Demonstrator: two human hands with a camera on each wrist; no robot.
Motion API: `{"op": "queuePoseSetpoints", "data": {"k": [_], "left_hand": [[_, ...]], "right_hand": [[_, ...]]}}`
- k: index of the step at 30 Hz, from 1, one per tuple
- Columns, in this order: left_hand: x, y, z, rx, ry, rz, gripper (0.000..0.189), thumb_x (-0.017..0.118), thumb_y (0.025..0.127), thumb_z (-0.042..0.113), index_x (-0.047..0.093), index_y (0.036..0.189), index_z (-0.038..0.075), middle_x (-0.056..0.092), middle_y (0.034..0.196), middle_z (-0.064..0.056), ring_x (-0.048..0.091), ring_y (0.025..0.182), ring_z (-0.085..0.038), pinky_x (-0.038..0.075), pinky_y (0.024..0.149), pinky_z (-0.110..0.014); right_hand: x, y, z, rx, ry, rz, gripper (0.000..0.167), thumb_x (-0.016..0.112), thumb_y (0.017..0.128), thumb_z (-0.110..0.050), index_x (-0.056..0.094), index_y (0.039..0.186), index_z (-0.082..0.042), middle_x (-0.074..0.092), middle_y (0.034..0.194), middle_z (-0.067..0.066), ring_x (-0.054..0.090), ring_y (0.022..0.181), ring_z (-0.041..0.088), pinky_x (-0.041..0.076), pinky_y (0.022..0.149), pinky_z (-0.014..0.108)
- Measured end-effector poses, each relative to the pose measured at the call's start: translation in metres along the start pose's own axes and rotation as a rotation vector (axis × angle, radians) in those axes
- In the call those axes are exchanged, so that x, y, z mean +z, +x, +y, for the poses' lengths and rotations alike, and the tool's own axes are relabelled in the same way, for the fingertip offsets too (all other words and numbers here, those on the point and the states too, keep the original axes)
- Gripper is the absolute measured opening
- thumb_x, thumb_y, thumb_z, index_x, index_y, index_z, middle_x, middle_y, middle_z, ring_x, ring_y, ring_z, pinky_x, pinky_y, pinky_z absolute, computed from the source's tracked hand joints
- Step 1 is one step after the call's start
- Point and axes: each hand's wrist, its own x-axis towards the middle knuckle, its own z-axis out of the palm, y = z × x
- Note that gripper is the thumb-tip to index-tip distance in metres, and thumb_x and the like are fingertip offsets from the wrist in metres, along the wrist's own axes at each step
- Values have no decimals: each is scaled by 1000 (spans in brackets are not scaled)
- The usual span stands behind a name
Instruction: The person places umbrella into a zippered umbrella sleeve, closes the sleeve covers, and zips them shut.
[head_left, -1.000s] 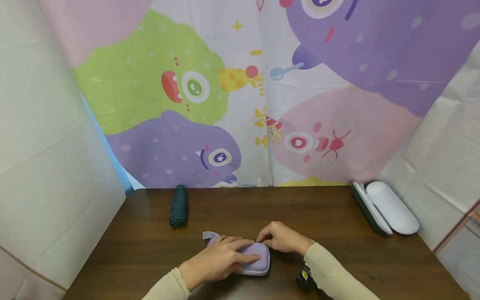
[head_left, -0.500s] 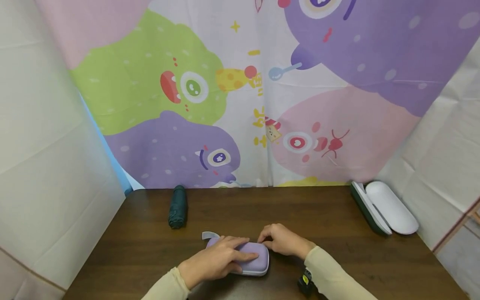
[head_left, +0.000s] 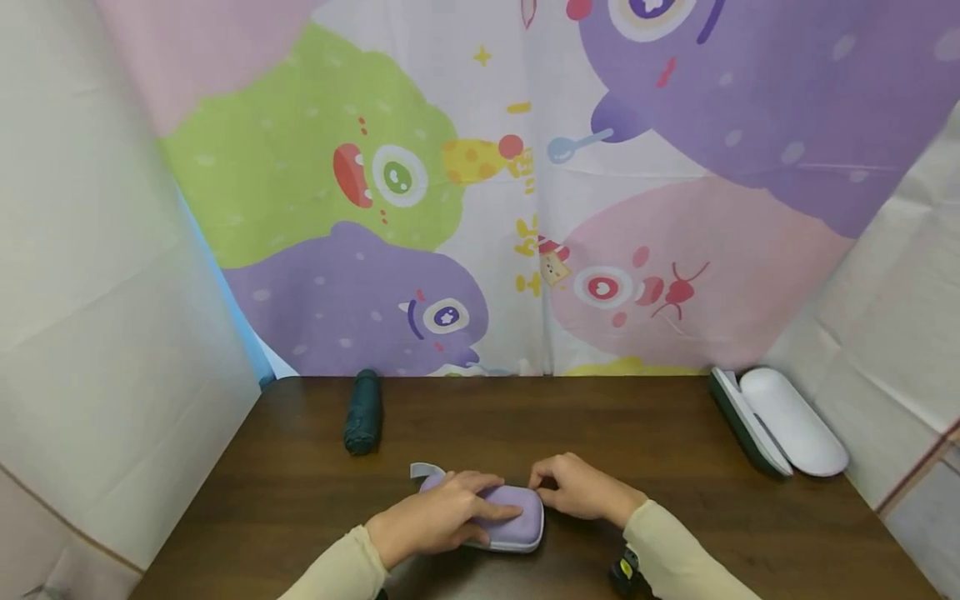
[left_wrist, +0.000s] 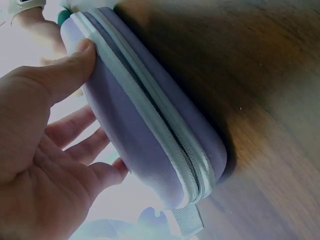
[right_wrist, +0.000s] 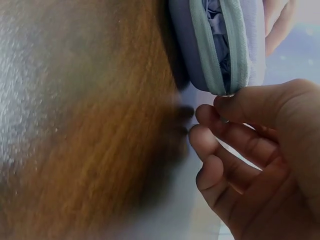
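A lilac hard-shell zippered case (head_left: 513, 521) lies flat on the table with a pale ribbon loop at its far left end. My left hand (head_left: 442, 512) holds it, fingers across the top and thumb (left_wrist: 85, 55) against the near side. On that side, in the left wrist view, the zipper tapes (left_wrist: 150, 105) run close together with a narrow dark slit. My right hand (head_left: 581, 487) pinches the zipper pull (right_wrist: 224, 119) at the case's right end. There, in the right wrist view, the tapes are parted and purple lining (right_wrist: 217, 30) shows. The pull is mostly hidden by fingertips.
A dark green folded umbrella (head_left: 363, 412) lies at the back left of the wooden table (head_left: 540, 417). At the back right stands an opened glasses case (head_left: 791, 429), white inside and dark green outside. A printed curtain hangs behind the table.
My right hand has moved slightly to the right at the case's far right corner. The left hand stays on the case. The head view has shifted a little.
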Motion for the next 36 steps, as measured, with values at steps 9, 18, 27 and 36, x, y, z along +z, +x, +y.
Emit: {"op": "queuePoseSetpoints", "data": {"k": [9,18,27,36], "left_hand": [[6,1,4,37,37,41,54,74,94,31,59,146,33,57,148,-14,56,135,-26,55,97,-56],[3,4,3,-14,35,13,55,73,94,33,57,147,34,56,149,-13,56,135,-26,55,96,-60],[0,11,5,-49,13,1,55,76,92,30,61,144,34,56,149,-15,58,135,-26,55,94,-60],[0,15,3,-60,21,13,54,77,91,32,63,143,33,59,147,-16,61,132,-26,56,93,-58]], "right_hand": [[-2,-10,-1,15,10,-35,15,68,91,-2,66,84,-16,67,84,-8,51,71,-1,48,65,21],[-4,-20,-1,62,85,-66,18,67,91,-1,64,81,-16,59,75,-13,51,65,-4,48,60,19],[-7,-16,-5,69,38,-40,20,70,87,0,62,77,-16,58,72,-12,48,63,-4,45,57,18],[-9,-15,-2,87,52,-43,20,68,87,0,60,77,-15,56,70,-12,47,59,-3,43,54,19]]}}
